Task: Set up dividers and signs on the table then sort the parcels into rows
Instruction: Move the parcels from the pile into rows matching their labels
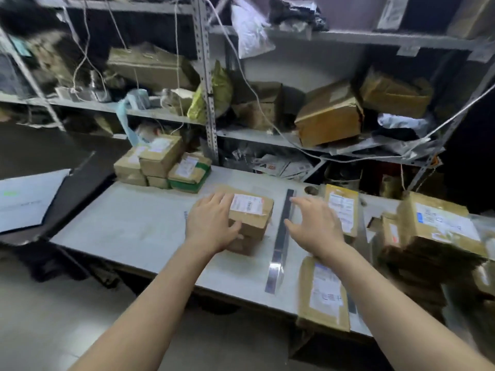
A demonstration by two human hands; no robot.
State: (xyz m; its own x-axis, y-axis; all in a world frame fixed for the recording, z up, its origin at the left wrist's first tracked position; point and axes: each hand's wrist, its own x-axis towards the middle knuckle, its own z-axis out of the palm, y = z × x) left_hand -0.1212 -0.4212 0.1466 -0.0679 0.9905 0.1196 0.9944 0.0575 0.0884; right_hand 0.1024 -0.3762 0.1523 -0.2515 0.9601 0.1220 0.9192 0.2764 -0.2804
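While outstretched, left fingers [221, 200] on parcel [253, 223]

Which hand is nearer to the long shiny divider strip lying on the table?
Right. The right hand is at the right side of the strip, fingertips reaching over it; the left hand rests on the labelled box, left of the strip.
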